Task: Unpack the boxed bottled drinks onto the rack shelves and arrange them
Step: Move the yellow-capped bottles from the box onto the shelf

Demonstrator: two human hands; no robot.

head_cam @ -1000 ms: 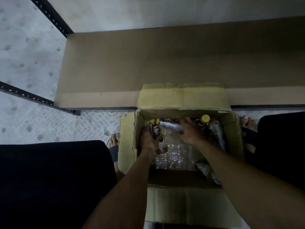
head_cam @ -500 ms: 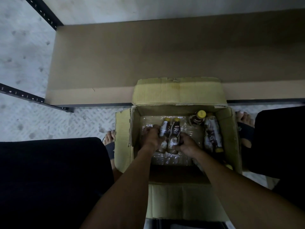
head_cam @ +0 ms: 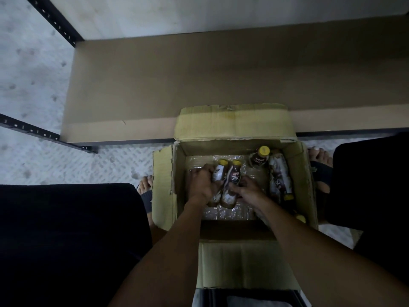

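An open cardboard box (head_cam: pixel 163 187) sits on the floor between my knees, lined with crinkled clear plastic. Inside it my left hand (head_cam: pixel 202 185) grips a brown bottle with a yellow cap (head_cam: pixel 219 173). Right beside it, my right hand (head_cam: pixel 247 191) holds a second yellow-capped bottle (head_cam: pixel 233 180); the two bottles lie side by side, touching. More bottles (head_cam: pixel 278 178) lie along the box's right wall, one (head_cam: pixel 260 157) leaning in the far right corner. The brown rack shelf (head_cam: pixel 221 74) stretches just beyond the box, with nothing on it.
Black perforated rack posts (head_cam: pixel 55 21) and a rail (head_cam: pixel 28 130) frame the shelf's left end. My dark-clothed knees flank the box, and sandalled feet (head_cam: pixel 319 158) show at both sides. The floor is pale patterned metal.
Both hands gathered two bottles from the far side of the box and brought them together near its middle; over the last half second they barely moved.
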